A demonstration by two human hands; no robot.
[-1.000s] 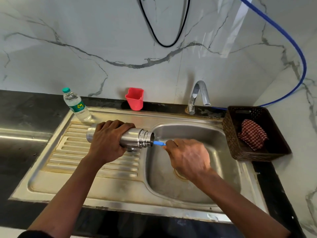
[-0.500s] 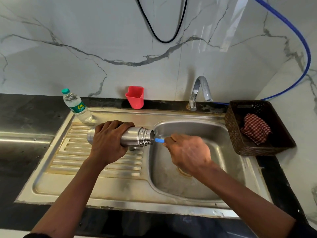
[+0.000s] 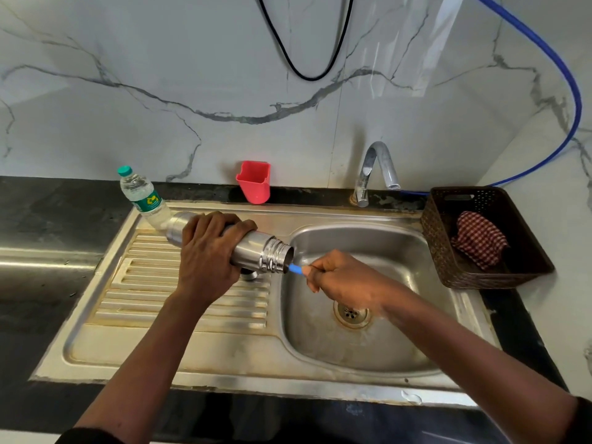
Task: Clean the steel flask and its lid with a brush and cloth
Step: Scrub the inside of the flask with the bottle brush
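Head view: left hand (image 3: 208, 251) is gripping the steel flask (image 3: 256, 248) sideways; right hand (image 3: 344, 278) is pinching the blue brush handle (image 3: 295, 269) at its mouth.

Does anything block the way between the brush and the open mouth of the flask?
Nothing visible does. The blue brush handle in the right hand runs straight into the open mouth of the flask.

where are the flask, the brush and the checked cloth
flask (image 3: 253, 251), head view, steel body beside the neck
brush (image 3: 294, 268), head view, blue handle outside the mouth
checked cloth (image 3: 479, 240), head view, middle of the fabric
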